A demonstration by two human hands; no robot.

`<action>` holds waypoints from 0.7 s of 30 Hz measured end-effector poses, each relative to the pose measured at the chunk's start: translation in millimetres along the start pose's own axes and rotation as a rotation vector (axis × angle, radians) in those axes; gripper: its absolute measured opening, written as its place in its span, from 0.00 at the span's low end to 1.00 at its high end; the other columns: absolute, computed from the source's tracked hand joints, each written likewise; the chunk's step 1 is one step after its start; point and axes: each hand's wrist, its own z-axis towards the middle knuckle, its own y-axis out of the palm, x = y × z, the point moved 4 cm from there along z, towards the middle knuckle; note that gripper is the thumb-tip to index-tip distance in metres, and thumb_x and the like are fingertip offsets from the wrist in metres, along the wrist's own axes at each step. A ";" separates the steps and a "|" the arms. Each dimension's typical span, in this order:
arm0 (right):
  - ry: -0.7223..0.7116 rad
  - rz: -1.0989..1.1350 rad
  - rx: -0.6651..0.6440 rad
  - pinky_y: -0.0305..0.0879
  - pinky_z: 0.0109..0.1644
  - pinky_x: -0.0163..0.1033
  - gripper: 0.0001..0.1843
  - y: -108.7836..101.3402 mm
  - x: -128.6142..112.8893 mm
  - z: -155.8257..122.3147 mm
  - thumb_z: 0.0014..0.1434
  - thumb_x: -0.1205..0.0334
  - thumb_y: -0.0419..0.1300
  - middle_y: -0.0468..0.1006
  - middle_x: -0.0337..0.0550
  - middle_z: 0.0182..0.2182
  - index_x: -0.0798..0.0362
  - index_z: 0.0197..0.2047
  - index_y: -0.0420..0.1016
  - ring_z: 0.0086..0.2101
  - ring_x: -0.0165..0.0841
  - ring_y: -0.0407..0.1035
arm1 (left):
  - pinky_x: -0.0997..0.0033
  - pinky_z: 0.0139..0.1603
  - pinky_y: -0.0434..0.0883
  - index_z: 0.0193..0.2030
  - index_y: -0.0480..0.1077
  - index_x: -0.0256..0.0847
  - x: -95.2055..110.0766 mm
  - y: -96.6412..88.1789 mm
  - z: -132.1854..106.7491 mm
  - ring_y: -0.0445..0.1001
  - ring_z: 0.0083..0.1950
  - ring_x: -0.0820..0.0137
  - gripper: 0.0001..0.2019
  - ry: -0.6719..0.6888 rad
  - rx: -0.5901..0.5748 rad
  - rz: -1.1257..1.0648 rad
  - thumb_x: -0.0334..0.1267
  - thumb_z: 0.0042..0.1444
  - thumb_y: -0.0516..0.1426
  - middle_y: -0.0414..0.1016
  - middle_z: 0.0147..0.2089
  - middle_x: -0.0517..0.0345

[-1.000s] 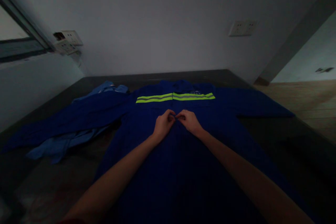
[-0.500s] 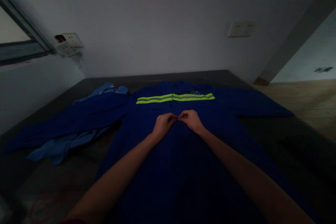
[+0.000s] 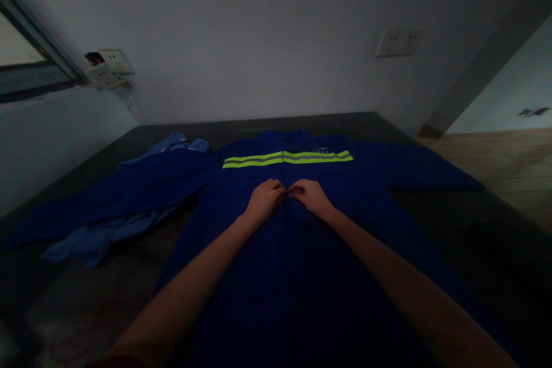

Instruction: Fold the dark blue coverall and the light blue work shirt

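Observation:
A dark blue work jacket with a yellow-green reflective stripe lies spread flat on a dark table, sleeves out to both sides. My left hand and my right hand meet at the jacket's front centre line, just below the stripe. Both hands have their fingers curled and pinched on the jacket's front edges, fingertips almost touching. What exactly sits between the fingertips is too dark to make out.
A lighter blue garment lies crumpled under the jacket's left sleeve. Wall sockets sit on the back wall, more sockets by a window at left. A wooden floor shows to the right of the table.
Both hands stay at the jacket's front centre; they have shifted slightly up and pressed closer together. The view has tilted a little.

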 end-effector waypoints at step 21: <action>-0.038 -0.024 0.088 0.60 0.38 0.37 0.04 -7.8 -7.3 0.1 0.54 0.70 0.63 0.76 0.41 0.28 0.53 0.29 0.77 0.33 0.33 0.69 | 0.74 0.31 0.62 0.35 0.73 0.39 -10.7 19.0 3.2 0.72 0.32 0.70 0.09 -0.418 -0.009 -0.565 0.38 0.60 0.53 0.75 0.30 0.59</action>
